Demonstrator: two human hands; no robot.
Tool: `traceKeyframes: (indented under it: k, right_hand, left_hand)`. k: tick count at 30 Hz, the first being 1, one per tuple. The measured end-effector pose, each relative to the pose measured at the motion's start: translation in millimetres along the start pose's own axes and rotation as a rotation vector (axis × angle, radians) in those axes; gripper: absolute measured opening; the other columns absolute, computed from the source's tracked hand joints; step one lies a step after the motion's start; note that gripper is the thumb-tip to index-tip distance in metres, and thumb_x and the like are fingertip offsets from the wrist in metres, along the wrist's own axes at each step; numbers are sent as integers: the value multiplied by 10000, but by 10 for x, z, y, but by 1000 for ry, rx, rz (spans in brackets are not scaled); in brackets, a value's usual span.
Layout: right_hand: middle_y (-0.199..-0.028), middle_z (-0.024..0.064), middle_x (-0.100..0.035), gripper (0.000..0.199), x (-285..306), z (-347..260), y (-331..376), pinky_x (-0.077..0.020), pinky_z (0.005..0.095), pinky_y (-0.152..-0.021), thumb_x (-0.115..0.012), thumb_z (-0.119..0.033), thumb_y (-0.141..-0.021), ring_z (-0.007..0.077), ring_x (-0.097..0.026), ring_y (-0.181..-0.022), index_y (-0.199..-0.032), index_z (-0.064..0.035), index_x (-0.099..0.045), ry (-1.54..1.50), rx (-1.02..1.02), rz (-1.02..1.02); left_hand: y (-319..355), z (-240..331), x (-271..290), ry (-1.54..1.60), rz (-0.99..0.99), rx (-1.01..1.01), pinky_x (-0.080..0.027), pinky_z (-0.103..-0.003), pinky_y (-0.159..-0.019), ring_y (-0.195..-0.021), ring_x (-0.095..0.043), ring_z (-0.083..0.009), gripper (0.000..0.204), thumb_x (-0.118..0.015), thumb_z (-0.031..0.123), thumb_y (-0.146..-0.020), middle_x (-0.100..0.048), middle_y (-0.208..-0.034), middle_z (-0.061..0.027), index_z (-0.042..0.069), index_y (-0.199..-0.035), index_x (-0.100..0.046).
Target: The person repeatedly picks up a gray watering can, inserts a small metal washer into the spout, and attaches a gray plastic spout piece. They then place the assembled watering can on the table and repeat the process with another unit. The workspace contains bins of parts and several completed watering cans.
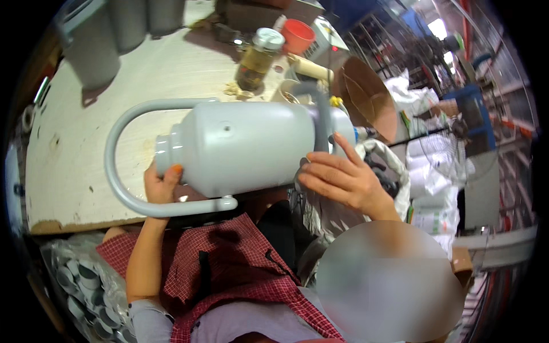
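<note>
A light grey plastic jug body (pixel 251 146), shaped like a vacuum flask, lies on its side in front of me, its narrow neck to the left. A curved grey carrying handle (pixel 114 151) loops around the neck end, one tip showing on the near side. My left hand (pixel 162 184) is wrapped round the neck from below, thumb on top. At the wide right end, my right hand (pixel 349 180) has its fingers over a darker grey band (pixel 325 117), which is smeared by motion. The thumb is hidden, and the band's exact fit on the body cannot be made out.
On the pale table (pixel 63 171) stand grey jug bodies (pixel 88 51), a lidded jar (pixel 258 60) and a red cup (pixel 297 36). A brown bin (pixel 366 97) and a white sack of dark parts (pixel 400 166) are right. Left below, a plastic bag (pixel 86 297) holds grey rings.
</note>
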State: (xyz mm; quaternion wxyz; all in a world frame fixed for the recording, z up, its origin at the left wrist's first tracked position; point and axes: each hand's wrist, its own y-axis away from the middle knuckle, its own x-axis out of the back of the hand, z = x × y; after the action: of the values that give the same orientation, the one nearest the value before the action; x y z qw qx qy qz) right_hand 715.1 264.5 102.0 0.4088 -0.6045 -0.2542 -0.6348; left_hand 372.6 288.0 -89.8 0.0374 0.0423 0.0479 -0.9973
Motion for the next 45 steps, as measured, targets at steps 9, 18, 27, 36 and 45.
traceKeyframes:
  k: [9, 18, 27, 36, 45]
  right_hand:
    - [-1126, 229, -577, 514, -33, 171, -901, -462, 428, -882, -663, -250, -820, 354, -561, -1081, -1248, -1, -527, -346, -639, 205]
    - [-917, 100, -633, 322, 194, 65, -1287, -508, 331, -652, -685, -111, -800, 262, -632, -744, -1111, -110, -602, -240, -150, 137]
    - [-811, 33, -591, 343, 85, -13, -1446, -499, 344, -599, -741, -203, -742, 244, -610, -706, -1063, -167, -624, -92, -93, 43]
    - [-828, 38, -600, 352, 35, 21, -1421, -504, 347, -605, -741, -165, -736, 251, -614, -719, -1067, -154, -622, -155, -97, 8]
    - [-841, 66, -609, 365, 86, -9, -1481, -501, 350, -610, -743, -107, -721, 271, -622, -713, -1065, -116, -621, -208, -117, -47]
  left_hand:
    - [-18, 237, -115, -108, -10, 7, -463, -349, -770, -862, -557, -232, 353, -689, 319, -818, -610, -902, -153, -19, -917, -675]
    - [-48, 309, -67, -187, -169, -155, -441, -361, -873, -1020, -500, -228, 367, -639, 322, -869, -589, -1013, -135, -27, -981, -659]
    - [-66, 268, -98, -219, -50, -314, -322, -408, -969, -869, -619, -272, 455, -627, 476, -835, -696, -828, -108, 33, -900, -702]
    - [-86, 231, -104, -240, -40, -369, -328, -409, -952, -840, -627, -275, 430, -636, 453, -831, -688, -794, -118, 29, -865, -702]
    - [-80, 268, -110, -253, -38, -407, -327, -418, -941, -809, -625, -278, 459, -620, 467, -842, -677, -771, -132, 15, -865, -695]
